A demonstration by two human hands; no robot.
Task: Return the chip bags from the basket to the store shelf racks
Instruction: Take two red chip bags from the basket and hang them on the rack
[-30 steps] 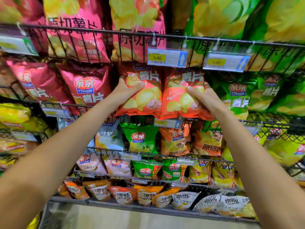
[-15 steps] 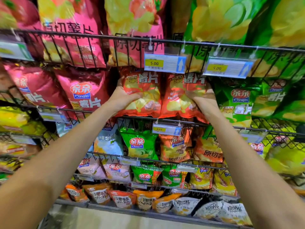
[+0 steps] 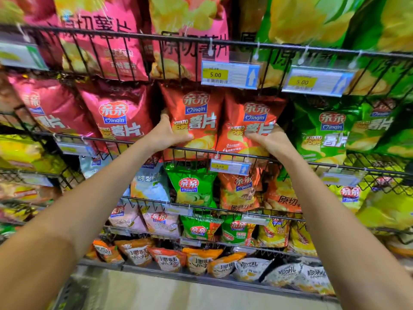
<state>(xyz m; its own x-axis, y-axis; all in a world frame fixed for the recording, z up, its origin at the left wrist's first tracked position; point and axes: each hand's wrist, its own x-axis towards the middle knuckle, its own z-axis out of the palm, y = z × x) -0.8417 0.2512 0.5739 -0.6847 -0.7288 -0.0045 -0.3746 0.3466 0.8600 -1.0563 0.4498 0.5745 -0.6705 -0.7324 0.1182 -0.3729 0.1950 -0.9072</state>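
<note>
The wire shelf rack [image 3: 223, 151] fills the view in several tiers, each one full of chip bags behind a thin front rail. In the middle tier, pink bags [image 3: 116, 115] stand on the left and green bags [image 3: 324, 130] on the right, and the gap between them is narrow. Two orange-red Qinqin potato chip bags [image 3: 201, 117] stand side by side in this gap, touching each other, with their lower edges behind the rail. The basket is not in view.

The left hand [image 3: 165, 135] has its grip clamped on the lower left edge of the left bag, thumb across the front. The right hand [image 3: 270, 142] is clamped on the lower right corner of the right bag in the same way.

I think the bags are almost seated, and the risks come with the release. The bags are puffed and light, so if the hands let go before the bottoms rest fully behind the rail, a bag can tip forward and fall to the lower tiers. Pushing too hard can crush the chips or press the neighbour bags out of line. The price tag [image 3: 230, 74] hangs just above the bag tops and can be knocked if a bag is lifted. A sleeve or wrist can also catch the small tag [image 3: 230, 167] on the rail when pulling away.
</note>
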